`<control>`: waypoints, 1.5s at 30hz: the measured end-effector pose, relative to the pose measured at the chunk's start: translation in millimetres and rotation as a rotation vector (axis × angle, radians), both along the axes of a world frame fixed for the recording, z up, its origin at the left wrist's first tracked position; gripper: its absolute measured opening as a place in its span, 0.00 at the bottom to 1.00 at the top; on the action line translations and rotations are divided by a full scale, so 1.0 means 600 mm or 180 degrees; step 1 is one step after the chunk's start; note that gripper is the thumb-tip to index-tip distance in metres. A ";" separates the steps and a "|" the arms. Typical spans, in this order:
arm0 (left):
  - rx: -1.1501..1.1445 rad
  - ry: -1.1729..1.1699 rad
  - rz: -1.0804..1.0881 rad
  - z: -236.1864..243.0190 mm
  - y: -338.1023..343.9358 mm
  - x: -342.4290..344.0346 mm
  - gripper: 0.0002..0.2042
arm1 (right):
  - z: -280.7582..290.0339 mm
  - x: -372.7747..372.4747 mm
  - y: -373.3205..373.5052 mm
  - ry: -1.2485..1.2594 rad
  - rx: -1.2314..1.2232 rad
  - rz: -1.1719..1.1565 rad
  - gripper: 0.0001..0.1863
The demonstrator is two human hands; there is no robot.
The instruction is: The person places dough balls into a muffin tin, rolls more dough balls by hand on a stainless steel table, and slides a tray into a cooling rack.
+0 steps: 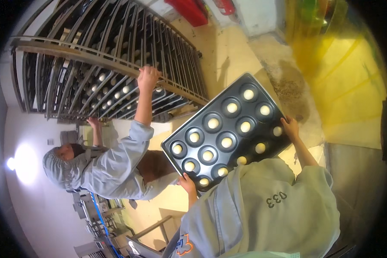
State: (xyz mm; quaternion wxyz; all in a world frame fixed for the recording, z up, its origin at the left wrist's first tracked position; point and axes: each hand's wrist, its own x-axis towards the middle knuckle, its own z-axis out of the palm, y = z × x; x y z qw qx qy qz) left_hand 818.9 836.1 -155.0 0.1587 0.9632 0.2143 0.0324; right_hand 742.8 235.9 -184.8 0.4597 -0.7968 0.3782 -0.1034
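Observation:
A dark baking tray with round wells lies level in front of my body, a pale dough ball in each visible well. My left hand is closed on the tray's left end, thumb over the rim. On the opposite end, my right hand grips the edge, its fingers partly out of sight. The edge nearest me is hidden by my grey work coat.
A tall metal rack with several loaded trays stands at the upper left. A co-worker in grey holds its frame with both hands. A yellow strip curtain hangs right. A fire extinguisher is at the far wall.

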 end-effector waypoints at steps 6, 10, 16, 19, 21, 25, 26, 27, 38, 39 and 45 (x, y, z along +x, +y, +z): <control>-0.0361 -0.0442 -0.0330 -0.001 -0.017 -0.013 0.18 | -0.011 0.001 -0.010 0.0346 -0.0049 0.0099 0.24; -0.0357 -0.0267 -0.0077 0.009 -0.037 -0.042 0.19 | 0.002 0.004 -0.007 0.0548 -0.0228 0.0231 0.24; -0.0647 -0.0867 -0.0160 0.008 -0.034 -0.074 0.18 | 0.008 0.003 0.005 0.0429 -0.0494 0.0288 0.22; -0.0547 -0.1037 -0.0243 0.046 -0.053 -0.104 0.17 | -0.001 -0.008 0.017 0.0129 -0.0377 0.0372 0.22; -0.0425 -0.0959 -0.0223 0.065 -0.052 -0.131 0.17 | 0.001 -0.020 0.031 0.0098 -0.0357 0.0383 0.22; -0.0416 -0.0900 -0.0237 0.056 -0.015 -0.171 0.17 | 0.011 -0.054 0.065 0.0092 -0.0490 0.0375 0.22; -0.0430 -0.0846 -0.0197 0.036 0.014 -0.183 0.17 | 0.019 -0.062 0.078 0.0020 -0.0472 0.0364 0.21; -0.0810 -0.0906 -0.0034 0.006 0.064 -0.200 0.17 | 0.028 -0.070 0.099 -0.0077 -0.0415 0.0386 0.21; -0.1120 -0.1342 0.0388 -0.034 0.118 -0.405 0.16 | -0.038 -0.231 0.170 -0.0351 -0.0140 0.0508 0.21; -0.1255 -0.1436 0.0459 -0.034 0.129 -0.417 0.16 | -0.058 -0.252 0.175 -0.0396 0.0075 0.0483 0.21; -0.1247 -0.1480 0.0337 -0.041 0.123 -0.455 0.18 | -0.101 -0.326 0.165 -0.0809 0.0991 0.0349 0.20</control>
